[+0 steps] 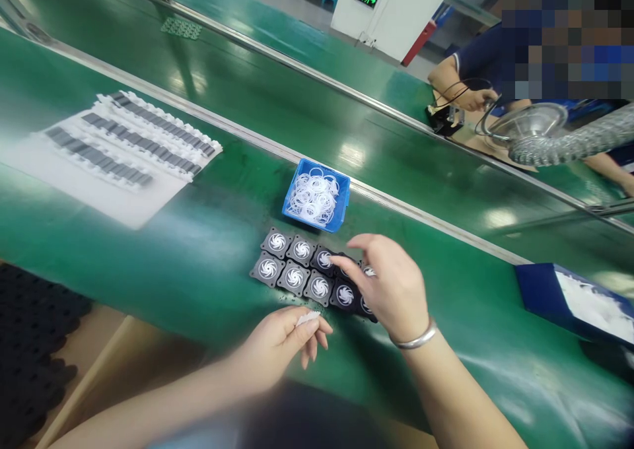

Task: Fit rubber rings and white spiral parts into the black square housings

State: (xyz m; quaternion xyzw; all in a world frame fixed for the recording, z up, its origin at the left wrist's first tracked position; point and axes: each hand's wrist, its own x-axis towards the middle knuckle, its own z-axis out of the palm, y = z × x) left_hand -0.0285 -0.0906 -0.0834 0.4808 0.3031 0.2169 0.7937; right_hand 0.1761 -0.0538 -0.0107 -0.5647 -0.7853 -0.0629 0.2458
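Ridged white piece [308, 317] sits clamped in the left hand [278, 338]; just beyond, the right hand [393, 284] spreads thumb and forefinger apart over two rows of black units [295, 278]. Careful handling probably needs fingertips lowered squarely, neighbours undisturbed; farther out lies a blue bin [339, 223] of rings [314, 198].

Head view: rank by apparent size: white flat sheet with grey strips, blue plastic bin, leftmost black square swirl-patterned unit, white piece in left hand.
White sheet
Blue bin
Black unit
White piece, partly covered by the left hand
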